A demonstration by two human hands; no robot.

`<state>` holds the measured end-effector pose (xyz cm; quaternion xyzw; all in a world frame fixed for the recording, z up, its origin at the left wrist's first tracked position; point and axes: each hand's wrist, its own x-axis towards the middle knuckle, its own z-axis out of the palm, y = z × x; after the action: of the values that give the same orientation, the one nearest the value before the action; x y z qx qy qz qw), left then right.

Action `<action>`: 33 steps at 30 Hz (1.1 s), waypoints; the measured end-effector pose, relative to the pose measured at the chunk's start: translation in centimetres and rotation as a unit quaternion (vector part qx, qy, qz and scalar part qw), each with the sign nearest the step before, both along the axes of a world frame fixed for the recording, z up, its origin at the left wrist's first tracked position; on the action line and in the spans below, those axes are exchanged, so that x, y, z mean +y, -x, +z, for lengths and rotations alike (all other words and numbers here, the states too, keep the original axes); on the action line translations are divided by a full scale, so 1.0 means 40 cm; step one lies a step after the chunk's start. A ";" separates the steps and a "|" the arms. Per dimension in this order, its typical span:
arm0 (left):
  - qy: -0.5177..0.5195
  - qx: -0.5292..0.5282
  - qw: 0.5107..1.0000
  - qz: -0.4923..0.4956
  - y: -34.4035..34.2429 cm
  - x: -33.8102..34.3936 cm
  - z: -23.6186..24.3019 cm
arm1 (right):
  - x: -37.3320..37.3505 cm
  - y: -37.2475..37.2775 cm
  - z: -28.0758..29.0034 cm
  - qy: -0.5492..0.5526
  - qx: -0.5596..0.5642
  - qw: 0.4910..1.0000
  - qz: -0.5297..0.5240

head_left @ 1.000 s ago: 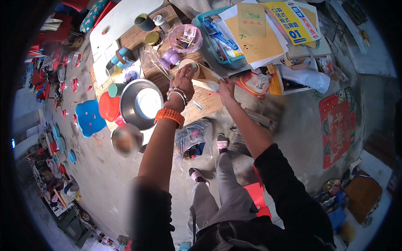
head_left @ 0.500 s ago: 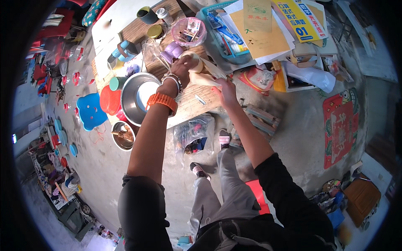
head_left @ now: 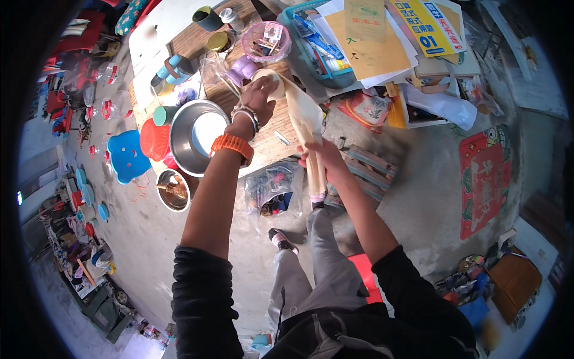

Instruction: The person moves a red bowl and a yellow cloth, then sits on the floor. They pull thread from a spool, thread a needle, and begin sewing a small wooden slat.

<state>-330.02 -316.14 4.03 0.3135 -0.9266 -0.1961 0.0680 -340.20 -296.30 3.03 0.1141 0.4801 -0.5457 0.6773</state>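
My left hand (head_left: 256, 99), an orange band on its wrist, grips a wide cream roll of tape or similar material (head_left: 270, 76) on the wooden table (head_left: 269, 154). A long pale strip (head_left: 304, 110) runs from the roll to my right hand (head_left: 320, 157), whose fingers are closed around it beyond the table's front edge, with folded length hanging below. Left of my left hand sits a large steel bowl (head_left: 179, 140); a small white stick-like item (head_left: 282, 137) lies between my hands. Purple plastic objects (head_left: 242, 72) are just behind the roll.
At the back are a pink basket (head_left: 266, 54) and a teal basket (head_left: 314, 66) under papers (head_left: 365, 45). Left are a red sieve (head_left: 154, 140), a small bowl (head_left: 173, 190) and a blue stool (head_left: 128, 157). A plastic bag (head_left: 269, 194) and slatted wooden item (head_left: 365, 176) lie below the table edge.
My right hand has moved down toward me, drawing a longer strip out from the roll, which now hangs over the edge. My left hand has stayed at the roll, shifting slightly.
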 end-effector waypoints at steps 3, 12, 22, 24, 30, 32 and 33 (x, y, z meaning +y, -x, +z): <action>-0.017 0.143 0.984 0.102 0.017 0.073 0.049 | 0.049 0.002 0.004 0.006 0.000 1.000 0.021; -0.731 0.062 0.603 0.313 0.079 0.212 -0.083 | 0.021 0.014 0.016 0.032 0.054 0.991 0.121; -0.747 0.199 0.525 0.356 0.033 0.227 -0.079 | 0.038 -0.007 0.145 0.046 0.216 0.965 0.141; -0.746 0.220 0.535 0.329 -0.025 0.271 -0.016 | 0.041 0.001 0.170 0.081 0.155 0.978 0.113; -0.695 0.205 0.567 0.392 -0.447 0.528 0.034 | 0.122 -0.037 0.194 0.148 0.066 0.979 0.121; -0.687 0.134 0.550 0.455 -0.656 0.684 0.039 | 0.160 -0.072 0.186 0.122 0.066 0.983 0.119; -0.675 0.074 0.554 0.482 -0.774 0.782 0.040 | 0.178 -0.099 0.188 0.110 0.066 0.984 0.124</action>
<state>-299.07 -284.86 5.65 0.6516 -0.2244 -0.7246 -0.0106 -336.25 -289.19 10.54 -0.0578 0.4708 -0.5137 0.7149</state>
